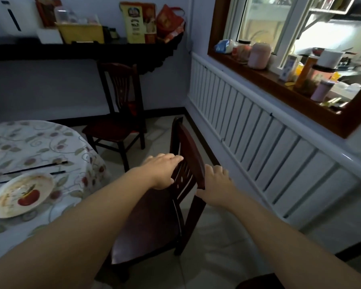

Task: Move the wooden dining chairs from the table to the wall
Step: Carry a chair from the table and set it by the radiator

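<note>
A dark wooden dining chair (pixel 152 222) stands right in front of me on the tiled floor, its back toward the radiator wall. My left hand (pixel 163 171) is wrapped over the slatted backrest from the seat side. My right hand (pixel 215 187) grips the near end of the top rail from the outer side. A second matching chair (pixel 117 122) stands farther off, its back against the far wall under a dark shelf. The round table (pixel 40 155) with a flowered cloth is at my left.
A dirty plate (pixel 22 195) and chopsticks (pixel 35 167) lie on the table. A white radiator cover (pixel 269 142) runs along the right wall below a windowsill crowded with jars and bottles (pixel 258 55). The dark shelf (pixel 81 49) carries boxes and bags. Part of another chair shows at bottom right (pixel 258 281).
</note>
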